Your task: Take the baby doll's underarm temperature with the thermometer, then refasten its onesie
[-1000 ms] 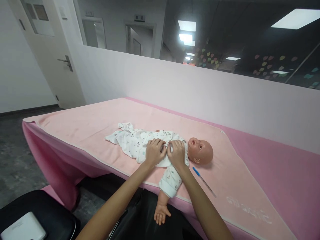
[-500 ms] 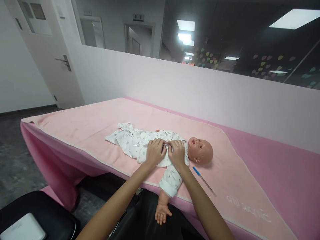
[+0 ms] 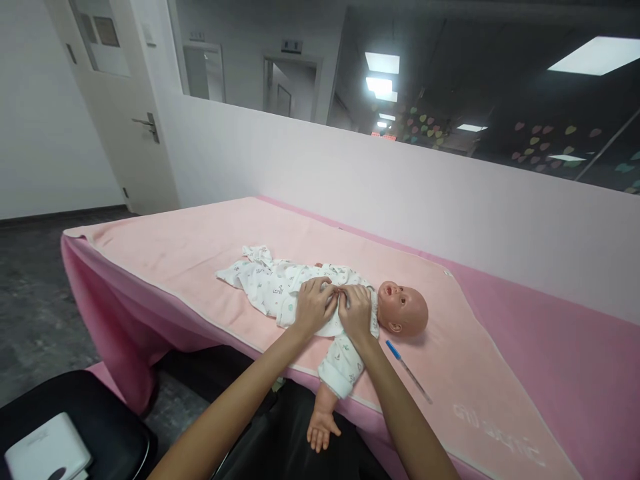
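Note:
A baby doll [image 3: 403, 309] lies on its back on a pink towel [image 3: 200, 247], head to the right. It wears a white printed romper [image 3: 270, 287]. Both my hands rest side by side on the doll's chest. My left hand [image 3: 313, 307] has its fingers curled and pinching the romper's front. My right hand [image 3: 356, 311] pinches the fabric just beside it, near the collar. The doll's near arm [image 3: 325, 417] hangs over the table's front edge, its palm bare.
A blue-capped pen [image 3: 407, 371] lies on the towel right of my right forearm. A low pink wall [image 3: 450, 200] runs behind the table. A black chair with a white device [image 3: 45, 453] stands lower left. A door [image 3: 125, 100] is at the back left.
My hands stay on the doll's chest with small finger movement. The view has shifted slightly, so everything sits a little further right.

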Demonstrator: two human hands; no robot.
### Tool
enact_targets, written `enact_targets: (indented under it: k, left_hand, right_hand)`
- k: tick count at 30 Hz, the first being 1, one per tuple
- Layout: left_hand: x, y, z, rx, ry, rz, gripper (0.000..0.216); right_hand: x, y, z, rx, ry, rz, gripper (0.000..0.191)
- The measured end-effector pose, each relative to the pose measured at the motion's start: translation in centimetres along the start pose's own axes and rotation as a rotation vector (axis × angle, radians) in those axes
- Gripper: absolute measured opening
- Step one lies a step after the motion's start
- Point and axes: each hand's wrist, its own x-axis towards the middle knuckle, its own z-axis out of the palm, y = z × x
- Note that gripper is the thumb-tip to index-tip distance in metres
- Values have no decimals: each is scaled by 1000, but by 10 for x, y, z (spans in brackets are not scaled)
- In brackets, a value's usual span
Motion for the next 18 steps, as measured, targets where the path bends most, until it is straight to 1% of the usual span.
enact_targets:
  k: [4,7,14,18]
  left_hand:
    - [1,2,-1,35,-11,-43,12]
    - [0,3,-2,51,-22,-44,13]
    - [-2,5,-2,53,-25,-22,12]
    - [-4,4,-5,60,-20,-65,13]
  right_hand:
    - [-2,3,3,-13,-17,-6,19]
    - [-2,6,5,-35,-46,-10,19]
    - [-2,7,4,-39,-43,-2,17]
    - [-2,7,3,-56,-48,-2,18]
